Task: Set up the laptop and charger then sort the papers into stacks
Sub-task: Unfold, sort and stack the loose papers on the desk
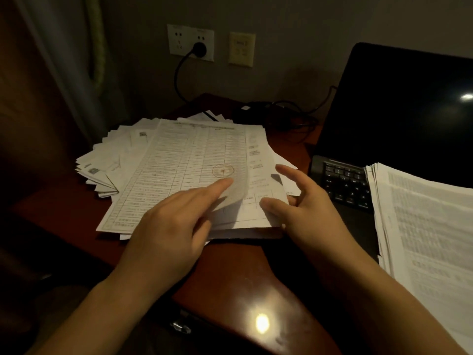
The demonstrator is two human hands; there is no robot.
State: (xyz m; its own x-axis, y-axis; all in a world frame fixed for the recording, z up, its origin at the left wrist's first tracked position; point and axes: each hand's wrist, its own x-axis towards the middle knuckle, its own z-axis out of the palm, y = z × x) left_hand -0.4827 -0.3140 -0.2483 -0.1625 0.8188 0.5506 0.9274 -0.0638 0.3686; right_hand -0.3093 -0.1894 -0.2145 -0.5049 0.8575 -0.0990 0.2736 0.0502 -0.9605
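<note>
a dim private room with a work corner, in a home or a hotel; which one cannot be told. a dark red wooden table (230,272) stands against a plain wall with a socket plate (179,42), a black plug (199,49) in it, and a beige panel (242,49). a curtain (64,47) hangs at the left. an open laptop (399,111) and printed papers (189,162) lie on the table.
</note>
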